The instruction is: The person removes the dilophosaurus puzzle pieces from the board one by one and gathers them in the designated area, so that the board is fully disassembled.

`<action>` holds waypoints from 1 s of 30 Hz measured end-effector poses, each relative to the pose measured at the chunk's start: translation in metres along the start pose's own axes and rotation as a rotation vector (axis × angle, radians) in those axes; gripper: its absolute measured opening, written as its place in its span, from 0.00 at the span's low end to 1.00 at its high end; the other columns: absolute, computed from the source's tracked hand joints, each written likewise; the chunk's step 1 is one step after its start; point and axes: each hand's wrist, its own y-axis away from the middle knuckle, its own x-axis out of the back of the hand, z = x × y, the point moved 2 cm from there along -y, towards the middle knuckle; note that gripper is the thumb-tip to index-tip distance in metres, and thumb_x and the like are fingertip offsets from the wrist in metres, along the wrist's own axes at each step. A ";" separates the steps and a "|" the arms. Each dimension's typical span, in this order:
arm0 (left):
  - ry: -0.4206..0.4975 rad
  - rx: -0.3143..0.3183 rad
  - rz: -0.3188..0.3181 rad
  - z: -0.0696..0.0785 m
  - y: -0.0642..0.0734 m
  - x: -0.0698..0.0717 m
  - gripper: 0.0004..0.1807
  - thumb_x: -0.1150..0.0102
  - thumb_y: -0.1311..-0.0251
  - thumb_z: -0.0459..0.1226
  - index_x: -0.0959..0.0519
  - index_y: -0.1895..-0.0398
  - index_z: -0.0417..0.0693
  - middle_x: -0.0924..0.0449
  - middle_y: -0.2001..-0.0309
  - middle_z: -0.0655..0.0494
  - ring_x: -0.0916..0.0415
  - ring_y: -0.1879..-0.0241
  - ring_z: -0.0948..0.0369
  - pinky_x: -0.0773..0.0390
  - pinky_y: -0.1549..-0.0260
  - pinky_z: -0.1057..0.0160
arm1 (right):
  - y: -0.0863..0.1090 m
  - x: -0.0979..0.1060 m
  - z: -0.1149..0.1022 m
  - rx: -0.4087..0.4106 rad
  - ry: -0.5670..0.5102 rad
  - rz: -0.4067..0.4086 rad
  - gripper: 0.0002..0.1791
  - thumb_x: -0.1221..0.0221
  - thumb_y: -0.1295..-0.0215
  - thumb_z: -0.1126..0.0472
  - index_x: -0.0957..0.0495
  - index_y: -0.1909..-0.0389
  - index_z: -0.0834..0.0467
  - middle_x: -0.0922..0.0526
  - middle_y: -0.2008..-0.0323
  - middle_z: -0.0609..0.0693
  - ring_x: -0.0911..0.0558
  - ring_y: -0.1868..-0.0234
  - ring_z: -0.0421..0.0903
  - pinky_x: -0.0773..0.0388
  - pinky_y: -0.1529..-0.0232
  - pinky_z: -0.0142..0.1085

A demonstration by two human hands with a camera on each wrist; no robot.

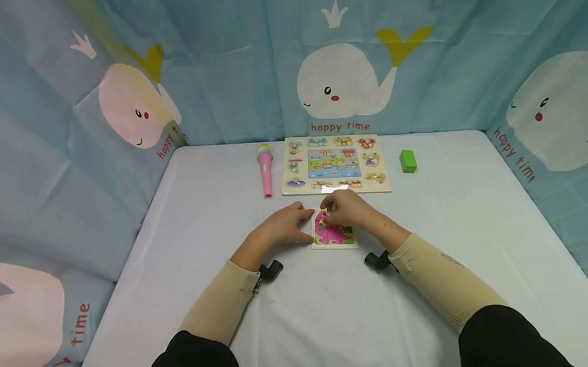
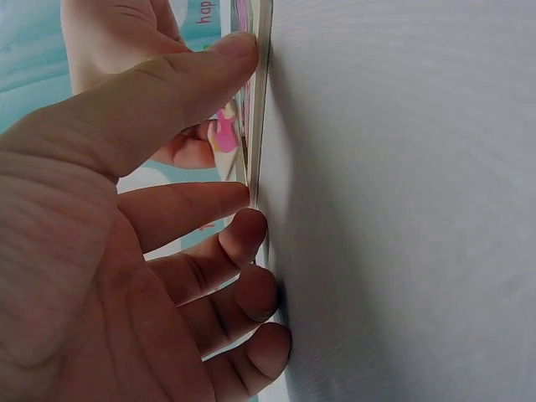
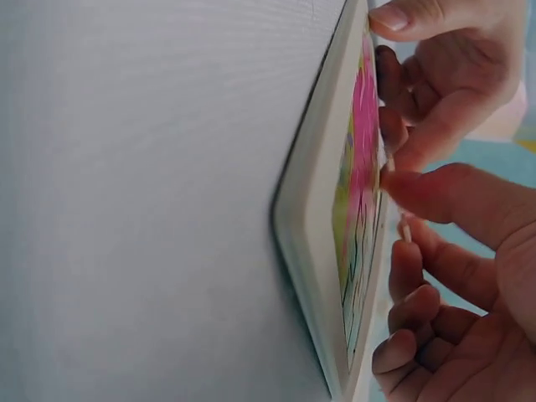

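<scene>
A small framed jigsaw puzzle (image 1: 331,237) with a pink dinosaur picture lies flat on the white table. My left hand (image 1: 282,225) rests at its left side, thumb and fingers spread along the frame's edge. Over the upper part of the puzzle, my right hand (image 1: 349,208) pinches a small puzzle piece (image 2: 224,134) between thumb and fingers; its pink face shows in the left wrist view. That piece is tilted, with one edge close to the board. In the right wrist view, the thumb hides part of the pink picture.
Behind the puzzle lies a larger wooden picture board (image 1: 301,191) with several shaped pieces. A pink toy microphone (image 1: 266,173) is to its left, a green block (image 1: 408,161) to its right. A blue whale-print curtain (image 1: 232,88) borders the white table (image 1: 202,208).
</scene>
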 end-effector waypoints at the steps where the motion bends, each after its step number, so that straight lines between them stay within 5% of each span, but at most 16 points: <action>1: 0.001 0.001 0.000 0.000 0.000 0.000 0.45 0.23 0.46 0.52 0.29 0.25 0.50 0.29 0.52 0.57 0.31 0.55 0.59 0.27 0.57 0.61 | 0.001 0.001 0.000 -0.001 -0.003 0.004 0.17 0.26 0.44 0.61 0.13 0.53 0.58 0.15 0.58 0.49 0.22 0.59 0.47 0.23 0.57 0.40; 16: -0.023 -0.001 -0.001 0.000 0.000 0.001 0.45 0.24 0.45 0.52 0.30 0.25 0.51 0.29 0.51 0.57 0.31 0.55 0.59 0.27 0.57 0.61 | 0.026 0.026 -0.013 0.075 -0.079 0.097 0.14 0.27 0.40 0.58 0.12 0.53 0.56 0.16 0.59 0.50 0.29 0.65 0.49 0.31 0.69 0.41; 30: -0.015 0.015 -0.011 0.002 0.000 0.001 0.44 0.24 0.44 0.51 0.30 0.25 0.51 0.28 0.48 0.56 0.31 0.53 0.59 0.26 0.53 0.60 | 0.057 0.063 -0.014 0.071 -0.062 0.184 0.16 0.28 0.39 0.60 0.14 0.51 0.57 0.17 0.53 0.51 0.28 0.60 0.53 0.30 0.64 0.44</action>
